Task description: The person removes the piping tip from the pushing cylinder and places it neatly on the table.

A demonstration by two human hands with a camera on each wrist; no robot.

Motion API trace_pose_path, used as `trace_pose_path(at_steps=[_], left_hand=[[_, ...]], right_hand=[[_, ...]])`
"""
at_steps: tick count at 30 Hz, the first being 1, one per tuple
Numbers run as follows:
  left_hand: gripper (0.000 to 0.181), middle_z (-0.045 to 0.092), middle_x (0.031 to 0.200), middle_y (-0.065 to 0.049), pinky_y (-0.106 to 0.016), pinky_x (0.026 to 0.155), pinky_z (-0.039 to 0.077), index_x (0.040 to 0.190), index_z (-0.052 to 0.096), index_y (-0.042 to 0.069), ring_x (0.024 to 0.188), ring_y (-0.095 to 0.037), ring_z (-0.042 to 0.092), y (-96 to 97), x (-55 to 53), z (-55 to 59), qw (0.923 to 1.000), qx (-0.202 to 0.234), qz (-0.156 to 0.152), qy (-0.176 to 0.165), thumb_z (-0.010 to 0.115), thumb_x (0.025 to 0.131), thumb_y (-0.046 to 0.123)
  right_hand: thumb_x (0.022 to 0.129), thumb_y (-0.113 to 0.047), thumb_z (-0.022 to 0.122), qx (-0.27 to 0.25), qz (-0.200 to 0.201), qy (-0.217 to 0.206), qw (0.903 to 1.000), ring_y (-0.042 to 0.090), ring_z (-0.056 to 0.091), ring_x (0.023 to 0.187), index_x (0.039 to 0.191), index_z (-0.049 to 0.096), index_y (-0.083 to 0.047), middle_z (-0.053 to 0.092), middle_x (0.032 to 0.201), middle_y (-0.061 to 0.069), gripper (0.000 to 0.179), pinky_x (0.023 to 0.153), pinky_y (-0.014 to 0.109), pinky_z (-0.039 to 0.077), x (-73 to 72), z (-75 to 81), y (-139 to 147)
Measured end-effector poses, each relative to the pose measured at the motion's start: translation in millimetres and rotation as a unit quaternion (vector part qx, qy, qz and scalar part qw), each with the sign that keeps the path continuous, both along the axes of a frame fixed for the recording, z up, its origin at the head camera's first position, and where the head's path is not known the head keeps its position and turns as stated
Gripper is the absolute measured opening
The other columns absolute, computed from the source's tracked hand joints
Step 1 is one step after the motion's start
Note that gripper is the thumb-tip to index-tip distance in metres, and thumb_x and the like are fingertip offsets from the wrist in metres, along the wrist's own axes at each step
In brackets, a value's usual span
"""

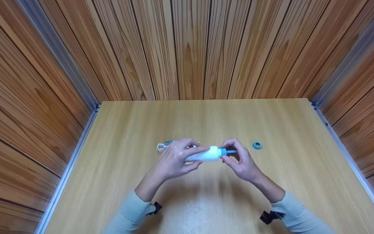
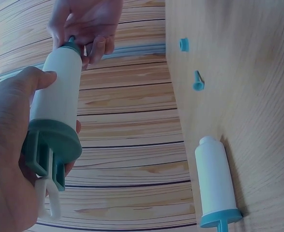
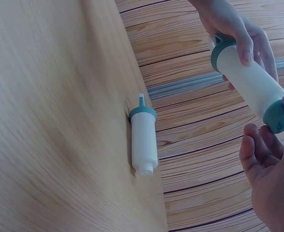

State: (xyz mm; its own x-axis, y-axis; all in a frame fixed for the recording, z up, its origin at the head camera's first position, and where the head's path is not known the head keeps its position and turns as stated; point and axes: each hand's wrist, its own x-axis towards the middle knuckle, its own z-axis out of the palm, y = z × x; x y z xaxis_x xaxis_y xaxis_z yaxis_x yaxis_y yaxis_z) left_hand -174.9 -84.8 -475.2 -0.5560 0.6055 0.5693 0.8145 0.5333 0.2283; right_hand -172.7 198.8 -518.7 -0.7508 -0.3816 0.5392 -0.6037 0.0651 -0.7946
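Note:
A plastic syringe with a white barrel is held level above the table, its nozzle end toward the right. My left hand grips the barrel, thumb on one side and fingers on the other. In the left wrist view, a teal flange and a white loop handle show at its rear end. The thumb and fingers of my right hand pinch the teal collar at the front end, where a thin teal nozzle sticks out. Part of the barrel is hidden under my left hand.
A second white syringe with a teal end lies on the table, mostly hidden in the head view. A teal ring sits to the right of my right hand. A small teal nozzle stands near it. Wood-panelled walls surround the table.

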Motion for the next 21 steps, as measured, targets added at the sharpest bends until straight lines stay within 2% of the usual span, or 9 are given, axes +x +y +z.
trace_pose_path(at_steps=[6,15,21], left_hand=[[0.041,0.081,0.121,-0.004,-0.031,0.079,0.064,0.134,0.084,0.024,0.098,-0.019,0.078,-0.1,-0.4,-0.6,1.0,0.0,0.002,0.003,0.092,0.094,0.025],[0.042,0.08,0.121,-0.004,-0.031,0.079,0.064,0.135,0.083,0.023,0.096,-0.019,0.077,0.3,-0.7,-0.5,0.9999,0.007,-0.006,0.013,0.092,0.094,0.026],[0.043,0.08,0.119,-0.004,-0.03,0.075,0.061,0.134,0.083,0.024,0.093,-0.018,0.077,0.6,-1.5,-1.2,0.9994,0.014,-0.007,0.03,0.092,0.092,0.024]], right_hand=[[0.098,0.019,0.063,0.002,0.005,0.008,0.9999,0.004,0.069,0.098,0.127,0.056,0.012,0.064,0.116,0.008,0.031,0.087,0.02,0.063,0.1,0.5,0.3],[0.102,0.015,0.059,0.011,-0.007,-0.012,0.9998,0.009,0.07,0.096,0.128,0.057,0.01,0.066,0.119,-0.005,0.027,0.081,0.026,0.065,0.7,1.1,1.7],[0.101,0.016,0.058,0.004,0.001,-0.005,1.0,0.008,0.069,0.095,0.127,0.056,0.01,0.066,0.116,0.0,0.026,0.08,0.024,0.064,0.0,2.4,1.8]])
